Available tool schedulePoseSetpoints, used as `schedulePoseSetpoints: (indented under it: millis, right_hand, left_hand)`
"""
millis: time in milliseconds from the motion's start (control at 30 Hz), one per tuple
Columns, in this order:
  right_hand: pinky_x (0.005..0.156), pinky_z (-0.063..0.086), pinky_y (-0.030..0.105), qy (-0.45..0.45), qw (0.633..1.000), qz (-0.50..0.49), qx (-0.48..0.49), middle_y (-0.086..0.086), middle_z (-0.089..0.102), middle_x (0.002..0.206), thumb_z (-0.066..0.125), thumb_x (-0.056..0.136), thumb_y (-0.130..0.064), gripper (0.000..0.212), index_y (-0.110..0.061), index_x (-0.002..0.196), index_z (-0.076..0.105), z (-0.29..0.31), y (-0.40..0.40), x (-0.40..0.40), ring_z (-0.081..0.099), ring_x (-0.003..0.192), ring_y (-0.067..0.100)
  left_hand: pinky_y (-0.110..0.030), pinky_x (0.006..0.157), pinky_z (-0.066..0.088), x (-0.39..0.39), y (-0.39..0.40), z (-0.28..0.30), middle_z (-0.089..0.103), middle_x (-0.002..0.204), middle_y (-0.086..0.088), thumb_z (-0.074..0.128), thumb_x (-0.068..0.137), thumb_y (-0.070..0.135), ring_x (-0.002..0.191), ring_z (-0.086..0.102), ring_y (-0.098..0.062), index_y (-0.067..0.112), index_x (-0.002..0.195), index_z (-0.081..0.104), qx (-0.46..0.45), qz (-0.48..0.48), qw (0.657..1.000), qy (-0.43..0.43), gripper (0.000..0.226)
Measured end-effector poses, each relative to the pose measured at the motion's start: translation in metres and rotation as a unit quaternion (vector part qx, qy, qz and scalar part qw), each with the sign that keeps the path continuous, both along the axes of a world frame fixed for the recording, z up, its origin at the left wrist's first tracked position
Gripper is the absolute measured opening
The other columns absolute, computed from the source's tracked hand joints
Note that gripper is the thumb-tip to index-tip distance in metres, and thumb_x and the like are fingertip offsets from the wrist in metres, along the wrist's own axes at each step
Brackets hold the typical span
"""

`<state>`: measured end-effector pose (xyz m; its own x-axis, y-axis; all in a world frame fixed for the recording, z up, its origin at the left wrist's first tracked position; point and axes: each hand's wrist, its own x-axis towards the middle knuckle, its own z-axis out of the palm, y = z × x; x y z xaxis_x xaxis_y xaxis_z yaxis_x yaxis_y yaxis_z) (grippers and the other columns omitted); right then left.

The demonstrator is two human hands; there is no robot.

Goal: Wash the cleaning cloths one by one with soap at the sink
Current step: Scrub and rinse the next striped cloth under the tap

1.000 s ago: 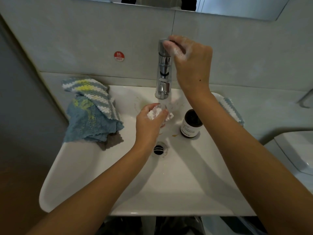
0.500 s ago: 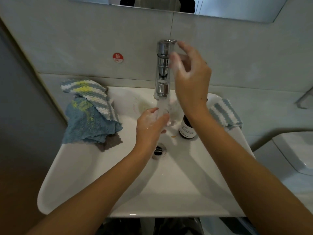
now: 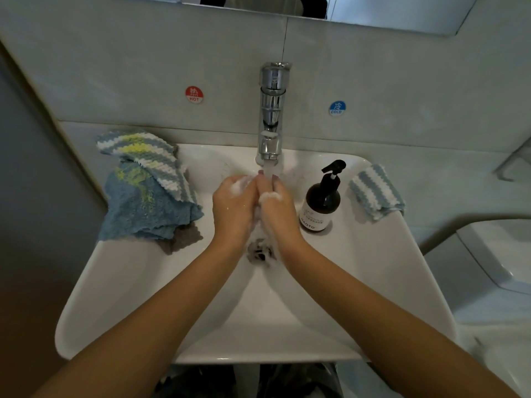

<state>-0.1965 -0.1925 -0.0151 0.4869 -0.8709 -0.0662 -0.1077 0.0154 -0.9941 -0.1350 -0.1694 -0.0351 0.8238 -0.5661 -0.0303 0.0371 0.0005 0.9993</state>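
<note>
Both soapy hands, left hand (image 3: 234, 206) and right hand (image 3: 277, 209), rub together under the chrome tap's (image 3: 271, 110) stream, each grip holding nothing I can see. The pile of blue knitted cloths (image 3: 143, 196) waits left of them; next needs picking one.

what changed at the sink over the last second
The right hand let go of the faucet top and came down to meet the left hand under the spout; water now runs over both sudsy hands, pressed together above the drain. The cloth pile on the left rim, the soap bottle and the striped cloth on the right stayed put.
</note>
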Motion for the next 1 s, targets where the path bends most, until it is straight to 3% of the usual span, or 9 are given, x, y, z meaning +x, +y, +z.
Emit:
schedulePoseSetpoints:
  millis: [67,167,333,467,567,633,800,933,1000]
  right_hand:
    - [0.071,0.058,0.032,-0.016,1.000,-0.012,0.011,0.000,0.069,0.093,0.042,0.103,-0.038,0.020,-0.030,0.099,0.060,-0.004,0.000,0.004,0.069,0.087,0.015]
    - [0.061,0.050,0.015,-0.051,0.996,-0.043,0.055,-0.010,0.065,0.086,0.046,0.102,-0.040,0.019,-0.032,0.092,0.061,-0.010,0.002,0.005,0.064,0.082,0.001]
    - [0.091,0.055,0.042,-0.023,0.996,-0.076,0.032,-0.006,0.069,0.098,0.050,0.097,-0.048,0.032,-0.025,0.112,0.065,-0.016,-0.001,0.009,0.066,0.096,0.011]
    - [0.091,0.056,0.044,-0.024,0.993,-0.080,0.078,-0.005,0.070,0.103,0.056,0.090,-0.053,0.038,-0.026,0.116,0.063,-0.020,-0.001,0.010,0.068,0.097,0.012]
    - [0.090,0.057,0.046,-0.059,0.988,-0.068,0.125,-0.001,0.071,0.104,0.060,0.088,-0.054,0.043,-0.023,0.119,0.060,-0.020,0.000,0.010,0.069,0.097,0.016]
    - [0.091,0.056,0.045,-0.049,0.989,-0.065,0.123,0.000,0.070,0.105,0.058,0.090,-0.053,0.041,-0.023,0.119,0.060,-0.018,-0.003,0.010,0.068,0.098,0.016]
    - [0.090,0.056,0.047,-0.035,0.993,-0.088,0.069,-0.003,0.071,0.099,0.057,0.091,-0.048,0.029,-0.025,0.108,0.064,-0.020,-0.008,0.010,0.068,0.094,0.014]
    - [0.086,0.057,0.050,-0.051,0.992,-0.097,0.067,-0.002,0.071,0.094,0.060,0.088,-0.047,0.023,-0.027,0.100,0.064,-0.023,-0.010,0.009,0.070,0.091,0.017]
    - [0.085,0.057,0.050,-0.051,0.990,-0.105,0.085,-0.002,0.072,0.091,0.061,0.086,-0.050,0.023,-0.029,0.095,0.065,-0.023,-0.013,0.010,0.070,0.090,0.019]
  left_hand:
    - [-0.021,0.046,0.043,-0.001,-0.001,-0.004,0.065,0.071,0.000,0.061,0.092,0.039,0.055,0.060,-0.008,0.009,0.095,0.065,0.004,-0.006,1.000,0.000,0.030]
    - [-0.022,0.055,0.049,-0.006,-0.002,-0.006,0.064,0.062,0.006,0.057,0.097,0.031,0.059,0.064,-0.007,0.012,0.083,0.064,-0.015,-0.010,1.000,-0.015,0.025]
    - [-0.014,0.054,0.046,-0.012,-0.007,-0.004,0.062,0.067,0.008,0.048,0.102,0.028,0.056,0.060,0.005,0.023,0.076,0.059,-0.017,-0.005,0.999,-0.034,0.029]
    - [-0.024,0.063,0.046,-0.013,-0.005,-0.004,0.056,0.070,0.004,0.045,0.102,0.021,0.062,0.056,-0.002,0.023,0.074,0.054,-0.033,-0.015,0.999,-0.012,0.030]
    - [-0.014,0.061,0.048,-0.016,-0.002,-0.001,0.057,0.080,0.008,0.049,0.100,0.016,0.064,0.058,0.006,0.020,0.095,0.053,-0.053,-0.028,0.998,-0.031,0.007]
    - [-0.011,0.060,0.048,-0.016,-0.002,-0.001,0.060,0.088,0.010,0.053,0.099,0.018,0.069,0.061,0.008,0.025,0.105,0.050,-0.045,-0.036,0.997,-0.057,0.009]
    - [-0.018,0.069,0.045,-0.008,-0.008,-0.007,0.059,0.090,0.007,0.047,0.101,0.026,0.087,0.062,-0.014,0.028,0.096,0.053,0.017,-0.014,0.991,-0.133,0.009]
    - [-0.027,0.067,0.048,-0.012,-0.011,-0.008,0.062,0.089,0.001,0.041,0.102,0.042,0.079,0.062,-0.010,0.029,0.086,0.054,0.044,0.015,0.990,-0.135,0.024]
    - [-0.032,0.069,0.051,-0.013,-0.009,-0.009,0.064,0.085,0.003,0.041,0.101,0.046,0.079,0.063,-0.012,0.026,0.090,0.056,0.055,-0.005,0.989,-0.134,0.027]
